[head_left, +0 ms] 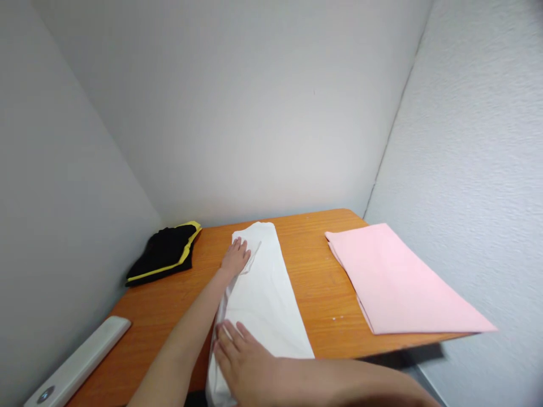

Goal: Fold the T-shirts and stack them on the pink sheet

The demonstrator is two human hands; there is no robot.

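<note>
A white cloth garment (263, 299), folded into a long strip, lies on the wooden table from near the back edge to the front. My left hand (236, 258) rests flat on its far left part, fingers apart, beside a small folded flap. Close to the front, my right hand (244, 359) presses on the near left part of the cloth with its fingers stretched out. Neither hand grips the cloth. Its nearest end is partly hidden by my right hand and forearm.
Folded black and yellow fabric (167, 252) sits at the back left. A pink folded cloth (403, 282) covers the table's right side and overhangs its edge. At the front left lies a long white object (85, 359). Walls enclose the wooden table (318, 254) behind and on both sides.
</note>
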